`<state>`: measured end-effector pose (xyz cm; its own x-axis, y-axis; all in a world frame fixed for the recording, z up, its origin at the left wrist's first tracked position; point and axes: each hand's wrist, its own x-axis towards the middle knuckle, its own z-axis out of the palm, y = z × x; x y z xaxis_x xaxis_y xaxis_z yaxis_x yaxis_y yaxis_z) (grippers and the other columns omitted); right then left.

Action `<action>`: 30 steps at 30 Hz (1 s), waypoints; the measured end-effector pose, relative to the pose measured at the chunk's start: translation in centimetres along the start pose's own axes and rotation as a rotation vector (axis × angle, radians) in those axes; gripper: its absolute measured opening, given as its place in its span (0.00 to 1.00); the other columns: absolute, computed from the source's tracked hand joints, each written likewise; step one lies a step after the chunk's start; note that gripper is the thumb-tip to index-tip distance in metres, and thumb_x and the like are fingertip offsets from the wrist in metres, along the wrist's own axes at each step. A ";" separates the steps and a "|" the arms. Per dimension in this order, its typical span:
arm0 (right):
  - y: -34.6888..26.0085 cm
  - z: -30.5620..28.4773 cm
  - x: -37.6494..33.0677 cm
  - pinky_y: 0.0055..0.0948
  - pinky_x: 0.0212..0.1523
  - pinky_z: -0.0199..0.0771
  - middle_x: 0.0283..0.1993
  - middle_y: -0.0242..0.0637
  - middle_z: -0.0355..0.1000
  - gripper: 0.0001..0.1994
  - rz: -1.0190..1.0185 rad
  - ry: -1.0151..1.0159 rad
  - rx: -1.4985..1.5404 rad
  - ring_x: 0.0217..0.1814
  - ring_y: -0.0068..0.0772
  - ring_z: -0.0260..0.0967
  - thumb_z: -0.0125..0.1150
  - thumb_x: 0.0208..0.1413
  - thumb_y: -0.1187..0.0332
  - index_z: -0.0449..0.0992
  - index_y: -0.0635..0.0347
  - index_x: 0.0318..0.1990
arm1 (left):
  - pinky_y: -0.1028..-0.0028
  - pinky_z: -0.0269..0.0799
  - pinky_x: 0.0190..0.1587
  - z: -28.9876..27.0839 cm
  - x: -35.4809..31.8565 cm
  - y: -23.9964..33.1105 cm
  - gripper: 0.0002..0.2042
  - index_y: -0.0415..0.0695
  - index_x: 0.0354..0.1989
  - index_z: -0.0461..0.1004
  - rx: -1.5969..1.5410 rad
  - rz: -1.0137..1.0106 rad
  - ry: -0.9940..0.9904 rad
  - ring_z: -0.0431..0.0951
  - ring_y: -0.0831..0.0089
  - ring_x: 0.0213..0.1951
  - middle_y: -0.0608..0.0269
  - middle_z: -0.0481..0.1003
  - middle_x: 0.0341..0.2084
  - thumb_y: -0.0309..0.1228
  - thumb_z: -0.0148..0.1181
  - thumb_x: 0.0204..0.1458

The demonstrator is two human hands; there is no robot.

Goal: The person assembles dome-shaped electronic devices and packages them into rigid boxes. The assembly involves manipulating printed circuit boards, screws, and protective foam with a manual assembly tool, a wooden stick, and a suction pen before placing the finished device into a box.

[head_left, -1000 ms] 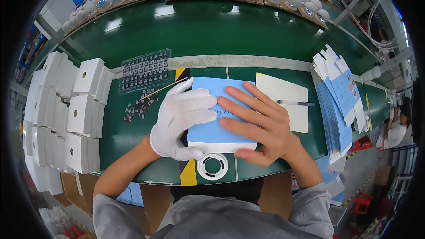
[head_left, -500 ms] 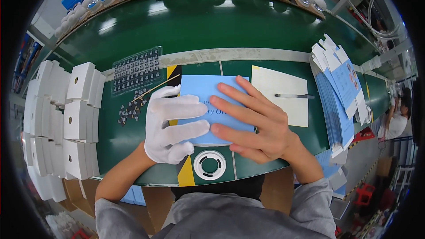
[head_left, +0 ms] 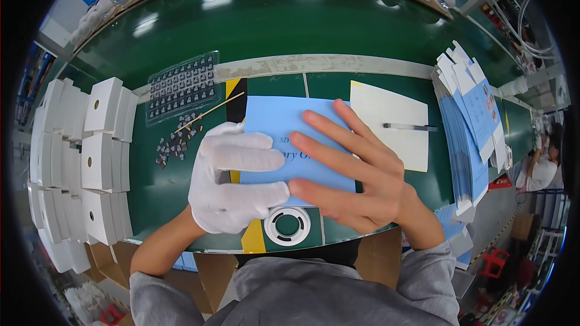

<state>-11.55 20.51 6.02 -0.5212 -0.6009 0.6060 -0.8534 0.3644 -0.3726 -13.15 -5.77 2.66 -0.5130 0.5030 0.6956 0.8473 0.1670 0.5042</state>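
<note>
A flat blue carton [head_left: 266, 111] with dark print lies between my hands in front of me. My left hand [head_left: 232, 181], in a white glove, grips its left side with fingers laid across the face and the thumb out of sight. From the right, my bare right hand [head_left: 362, 175] grips it too, fingers spread over the print. The fingertips of both hands nearly meet at the carton's middle. Its near edge just overlaps a white plastic ring [head_left: 270, 226] on the green table.
Small dark parts [head_left: 175, 145] lie loose beside a thin stick [head_left: 211, 111] and a clear tray [head_left: 184, 87] of similar parts. White boxes [head_left: 99, 160] are stacked left. A pen [head_left: 408, 127] rests on pale paper [head_left: 386, 99]; flattened blue cartons [head_left: 456, 145] stand right.
The carton looks larger and now covers the ring's far edge, so it appears slightly raised. My hands have shifted a little with it. The view has tilted slightly.
</note>
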 end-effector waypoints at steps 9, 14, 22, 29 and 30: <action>0.5 -0.2 -0.5 0.68 0.72 0.56 0.59 0.47 0.78 0.15 -0.060 -0.033 -0.010 0.66 0.65 0.71 0.59 0.59 0.56 0.86 0.43 0.50 | 0.55 0.69 0.51 0.3 -0.3 -1.0 0.14 0.65 0.39 0.85 0.030 0.150 0.016 0.76 0.60 0.54 0.66 0.79 0.49 0.41 0.77 0.41; 0.6 0.0 -0.6 0.68 0.72 0.53 0.60 0.48 0.77 0.17 -0.068 -0.074 -0.013 0.67 0.65 0.70 0.53 0.66 0.54 0.84 0.44 0.53 | 0.53 0.67 0.55 0.0 -0.5 -1.2 0.20 0.63 0.42 0.83 0.020 0.148 -0.068 0.75 0.57 0.57 0.63 0.79 0.51 0.55 0.75 0.42; 0.8 0.2 -1.7 0.66 0.73 0.49 0.68 0.55 0.68 0.17 -0.064 -0.028 -0.027 0.76 0.69 0.55 0.62 0.60 0.54 0.84 0.42 0.54 | 0.48 0.67 0.56 0.7 -0.5 -0.7 0.22 0.58 0.43 0.80 0.123 0.188 -0.018 0.76 0.52 0.54 0.59 0.79 0.50 0.43 0.79 0.39; 0.9 2.6 -2.9 0.48 0.76 0.49 0.81 0.63 0.34 0.56 0.280 0.133 0.238 0.82 0.67 0.37 0.81 0.44 0.55 0.49 0.55 0.77 | 0.41 0.63 0.65 1.9 -3.3 -0.1 0.24 0.49 0.54 0.71 0.241 -0.011 0.056 0.65 0.34 0.65 0.40 0.67 0.63 0.39 0.71 0.50; 0.8 2.6 -2.9 0.44 0.76 0.52 0.81 0.62 0.37 0.63 0.373 0.095 0.343 0.82 0.63 0.41 0.82 0.42 0.56 0.40 0.59 0.79 | 0.42 0.61 0.65 2.0 -2.9 0.1 0.27 0.51 0.60 0.68 0.236 -0.032 0.069 0.62 0.34 0.68 0.39 0.64 0.66 0.40 0.69 0.52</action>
<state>-10.69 20.68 2.19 -0.8014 -0.4017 0.4432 -0.5676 0.2773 -0.7752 -11.32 -5.54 -0.29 -0.5414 0.4365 0.7186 0.8350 0.3797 0.3984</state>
